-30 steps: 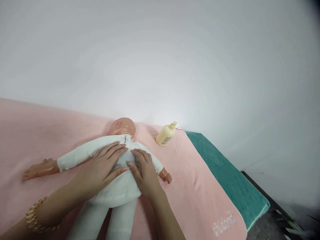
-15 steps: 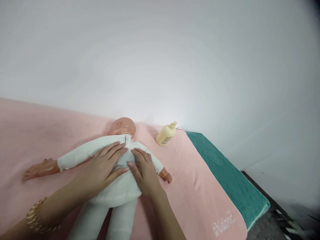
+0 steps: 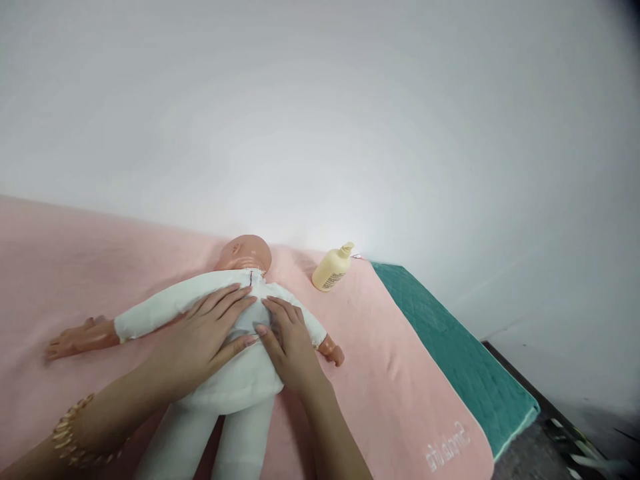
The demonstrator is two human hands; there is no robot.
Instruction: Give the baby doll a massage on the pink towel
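Pale wall [image 3: 320, 120] is rising behind a pink cloth [image 3: 400, 387], whose right edge is overlapping a green quilted mat [image 3: 450, 347]. On the cloth, a doll in white fabric [image 3: 240, 373] is lying stretched out, its bald head pointing toward the wall and its arms spreading to both sides. The left hand [image 3: 203, 337], with a beaded bracelet [image 3: 75, 430] circling its wrist, is resting on the doll's torso, its fingers extending nearly straight and lying close together, the thumb spreading away from them. The right hand [image 3: 293, 343] is lying on the torso's other side, its fingers bending slightly and its thumb standing apart. Both hands are touching the fabric without gripping it, and their thumb tips are pointing toward each other. A cream pump bottle [image 3: 330, 271] is standing near the doll's right-side arm.
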